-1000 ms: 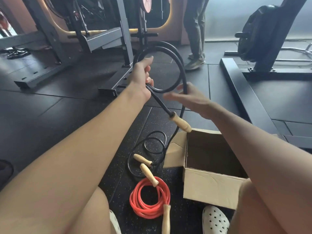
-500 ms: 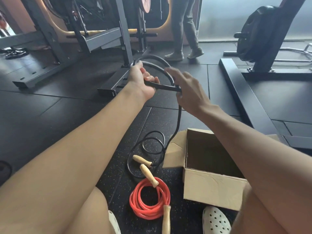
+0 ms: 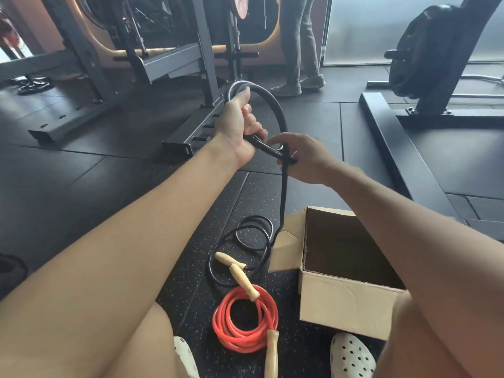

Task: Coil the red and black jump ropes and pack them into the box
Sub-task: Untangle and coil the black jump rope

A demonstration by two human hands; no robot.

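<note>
My left hand [image 3: 240,124] grips a loop of the black jump rope [image 3: 275,105] held up above the floor. Just to its right, my right hand [image 3: 302,156] pinches the same rope where the strands cross. From there the black rope hangs down to loose turns [image 3: 242,241] on the floor, ending in a wooden handle [image 3: 225,259]. The red jump rope [image 3: 242,326] lies coiled on the floor nearer me, with its two wooden handles. An open cardboard box [image 3: 341,304] stands to the right of both ropes; no rope shows inside it.
Black rubber floor tiles all around. A steel rack base [image 3: 191,137] lies behind my hands, and a machine frame beam [image 3: 395,148] runs along the right. A person's legs [image 3: 297,50] stand at the back. My white perforated shoes [image 3: 351,356] are below the box.
My left hand kept hold of the loop while my right hand came in, closed on the black rope and drew it down beside the left hand. The person at the back walked left.
</note>
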